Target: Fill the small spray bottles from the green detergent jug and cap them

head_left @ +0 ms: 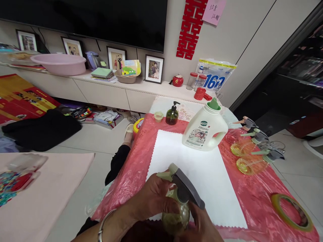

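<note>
Head view: the left hand [153, 198] and right hand [204, 223] grip one rounded, translucent, grey-triggered spray bottle [175, 220] over the near edge of one scalloped white sheet [217, 181]. Beyond them stand one white plastic jug [203, 131], contents hidden, and one dark-green pump bottle [172, 116]; right of the right hand are three translucent spray bottles [242, 148] (one pink, two yellow) and one yellow tape ring [277, 205].

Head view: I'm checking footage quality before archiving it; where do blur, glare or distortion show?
In the head view, the held spray bottle looks somewhat soft, and the colorful beads at the left edge look smeared; also in the head view, the red plastic sheet shows scattered glints, and wide-angle distortion appears toward the edges.
</note>
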{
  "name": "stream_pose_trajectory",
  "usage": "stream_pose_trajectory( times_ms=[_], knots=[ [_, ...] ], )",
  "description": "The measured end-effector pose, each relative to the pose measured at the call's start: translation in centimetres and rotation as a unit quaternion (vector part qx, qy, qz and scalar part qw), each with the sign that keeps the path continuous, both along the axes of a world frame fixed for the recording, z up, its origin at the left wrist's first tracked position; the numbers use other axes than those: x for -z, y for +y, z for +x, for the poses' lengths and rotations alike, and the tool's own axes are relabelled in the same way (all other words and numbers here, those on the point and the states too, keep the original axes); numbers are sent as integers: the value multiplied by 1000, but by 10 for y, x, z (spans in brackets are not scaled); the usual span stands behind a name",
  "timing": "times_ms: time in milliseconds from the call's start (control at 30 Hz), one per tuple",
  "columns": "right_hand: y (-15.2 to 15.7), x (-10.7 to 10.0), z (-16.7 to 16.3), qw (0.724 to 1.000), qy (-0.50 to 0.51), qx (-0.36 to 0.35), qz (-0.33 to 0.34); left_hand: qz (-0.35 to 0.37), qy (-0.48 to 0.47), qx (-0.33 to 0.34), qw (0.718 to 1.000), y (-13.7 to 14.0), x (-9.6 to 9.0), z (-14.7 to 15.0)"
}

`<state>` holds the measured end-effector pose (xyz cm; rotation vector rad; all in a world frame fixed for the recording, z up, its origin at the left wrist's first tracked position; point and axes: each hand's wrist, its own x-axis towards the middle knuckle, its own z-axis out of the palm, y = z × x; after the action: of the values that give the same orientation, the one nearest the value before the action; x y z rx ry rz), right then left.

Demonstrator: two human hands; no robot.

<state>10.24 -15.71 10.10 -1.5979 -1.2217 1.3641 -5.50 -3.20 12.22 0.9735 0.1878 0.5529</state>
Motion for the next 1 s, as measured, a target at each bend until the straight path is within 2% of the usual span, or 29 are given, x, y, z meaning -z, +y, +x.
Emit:
stream_pose_trajectory(
  times_ms=[133, 233, 333, 433, 500, 567, 700, 800, 900, 1000],
  knots=[
    [1, 4, 7, 1000, -23, -1, 7, -20, -37, -58, 997, 8, -17, 2],
    [-5, 15, 11, 999, -39, 16, 3, -69, -87, -108, 988, 19, -35, 2],
    [-12, 25, 15, 998, -51, 33, 20, -135, -148, -174, 964, 36, -51, 0],
    [-20, 29, 25, 992, -98, 73, 36, -180, -187, -222, 940, 55, -54, 1],
    [-24, 26, 36, 984, -135, 104, 47, -208, -183, -230, 933, 65, -42, 6],
    [-28, 21, 48, 974, -173, 134, 66, -244, -158, -230, 929, 72, -20, 15],
    [-27, -1, 71, 937, -264, 208, 96, -314, -74, -230, 918, 75, 45, 35],
    [-17, -28, 90, 902, -332, 259, 99, -315, -46, -227, 921, 71, 86, 45],
    [3, -57, 116, 851, -426, 278, 131, -295, -24, -202, 934, 68, 106, 47],
    [29, -87, 145, 802, -506, 263, 176, -262, -24, -176, 949, 67, 108, 45]
  ],
)
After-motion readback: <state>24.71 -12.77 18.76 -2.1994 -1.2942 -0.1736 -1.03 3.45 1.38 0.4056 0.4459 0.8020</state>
